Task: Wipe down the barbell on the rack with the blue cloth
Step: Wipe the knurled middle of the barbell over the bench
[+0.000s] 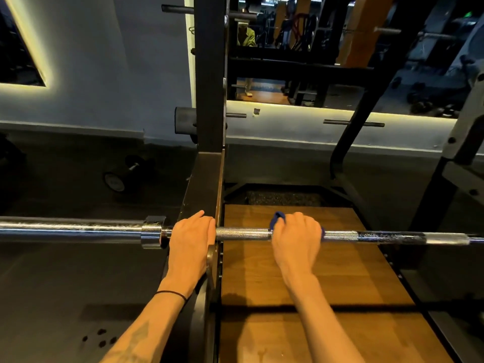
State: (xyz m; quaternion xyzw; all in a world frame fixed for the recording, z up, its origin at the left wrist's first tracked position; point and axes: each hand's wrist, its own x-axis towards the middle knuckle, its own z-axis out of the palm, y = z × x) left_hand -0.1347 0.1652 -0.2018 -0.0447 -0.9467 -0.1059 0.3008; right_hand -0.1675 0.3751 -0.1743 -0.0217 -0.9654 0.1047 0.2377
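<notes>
Both hands on barbell: left hand clasps it by rack upright, right hand grips blue cloth around knurling; mid-wipe, next slide cloth rightward

Black rack upright carrying the horizontal barbell; wooden platform on the floor below, right of the upright; dumbbell on dark floor, far left.

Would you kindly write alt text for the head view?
A right hand grips a blue cloth around a barbell on a black rack, while the left hand holds the bar beside the upright, above a wooden platform.
</notes>
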